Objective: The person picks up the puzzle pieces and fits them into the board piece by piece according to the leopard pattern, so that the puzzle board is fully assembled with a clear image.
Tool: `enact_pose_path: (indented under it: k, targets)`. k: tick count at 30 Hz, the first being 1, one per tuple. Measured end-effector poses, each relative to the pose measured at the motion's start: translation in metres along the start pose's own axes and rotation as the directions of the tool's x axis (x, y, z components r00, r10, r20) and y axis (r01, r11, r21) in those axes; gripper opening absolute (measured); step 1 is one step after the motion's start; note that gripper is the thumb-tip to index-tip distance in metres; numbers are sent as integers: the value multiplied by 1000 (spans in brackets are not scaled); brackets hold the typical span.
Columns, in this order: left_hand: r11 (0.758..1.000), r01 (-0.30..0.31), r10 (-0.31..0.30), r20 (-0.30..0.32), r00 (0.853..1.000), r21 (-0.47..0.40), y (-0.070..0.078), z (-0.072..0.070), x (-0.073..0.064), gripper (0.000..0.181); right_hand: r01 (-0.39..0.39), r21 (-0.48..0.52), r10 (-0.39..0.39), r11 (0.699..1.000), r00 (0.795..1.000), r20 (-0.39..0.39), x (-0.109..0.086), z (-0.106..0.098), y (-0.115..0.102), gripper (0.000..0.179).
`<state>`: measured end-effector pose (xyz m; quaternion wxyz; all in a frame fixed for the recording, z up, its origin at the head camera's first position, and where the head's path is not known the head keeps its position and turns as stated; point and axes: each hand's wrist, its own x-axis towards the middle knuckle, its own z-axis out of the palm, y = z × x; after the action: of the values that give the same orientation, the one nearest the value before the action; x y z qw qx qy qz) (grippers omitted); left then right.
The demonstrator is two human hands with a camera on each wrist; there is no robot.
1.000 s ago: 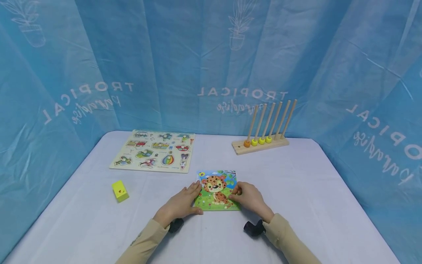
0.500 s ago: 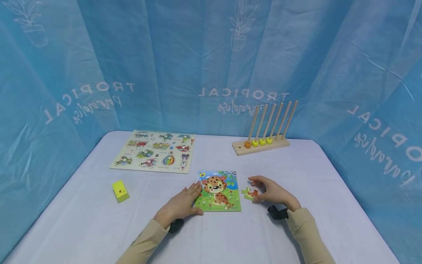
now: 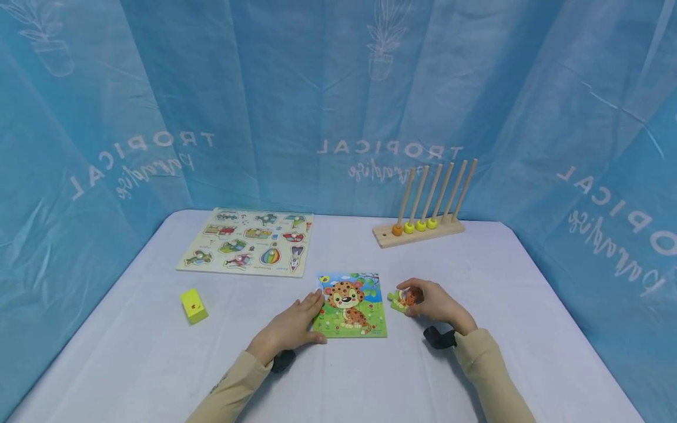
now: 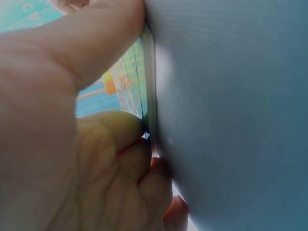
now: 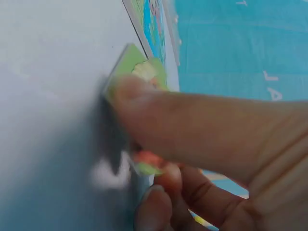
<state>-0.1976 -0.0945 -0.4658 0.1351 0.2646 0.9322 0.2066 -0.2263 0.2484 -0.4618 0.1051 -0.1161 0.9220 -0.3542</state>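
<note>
A square leopard jigsaw puzzle [image 3: 346, 305] lies flat near the middle of the table in the head view. My left hand [image 3: 290, 326] rests along its left side, fingers extended at the edge and thumb by the lower left corner. The left wrist view has those fingers against the rim of the puzzle board [image 4: 150, 82]. To the right of the puzzle, my right hand [image 3: 433, 304] pinches a green and orange puzzle piece [image 3: 400, 300] between thumb and fingers. Close up in the right wrist view, the piece [image 5: 129, 58] is tilted near the table, partly hidden by the thumb.
A peg puzzle board with vehicle shapes [image 3: 248, 242] lies at the back left. In front of it stands a yellow block [image 3: 193, 305]. At the back right is a wooden stand [image 3: 418, 234] with upright rods and several beads. Blue curtains [image 3: 338, 106] surround the white table.
My right hand has moved off the puzzle's right side, out to the right, and a piece shows in its fingers. Since half a second ago the piece has turned slightly. The left hand stays put.
</note>
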Motion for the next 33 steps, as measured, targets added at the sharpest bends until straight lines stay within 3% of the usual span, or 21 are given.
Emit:
enact_pose_path:
  k: [5,8,11,16,19,24,28,33]
  targets:
    - [1000,1,-1,3,1000,-6,1,1,-2,91,-65,46,70,997,993,-100,12,3,-7,24]
    - [1000,2,-2,10,1000,-10,2,0,-4,91,-25,91,37,996,990,-140,14,7,-19,22]
    - [1000,-8,8,4,1000,2,2,0,-5,91,41,160,-22,986,993,-119,13,17,-36,26]
    - [999,-28,28,-9,1000,18,2,-3,-3,91,137,204,-137,969,991,-14,11,37,-57,21]
    - [999,-34,34,-8,999,8,3,-4,-3,91,165,186,-175,968,984,36,10,50,-62,15]
    - [999,-33,33,-2,999,5,3,-3,-3,91,159,157,-171,975,983,67,11,66,-64,10]
    - [1000,-23,23,1,1000,5,3,-3,-4,91,160,122,-167,980,985,53,9,71,-66,9]
    - [1000,-25,25,-3,1000,6,3,-3,-4,91,204,-29,-204,979,979,8,10,75,-70,11]
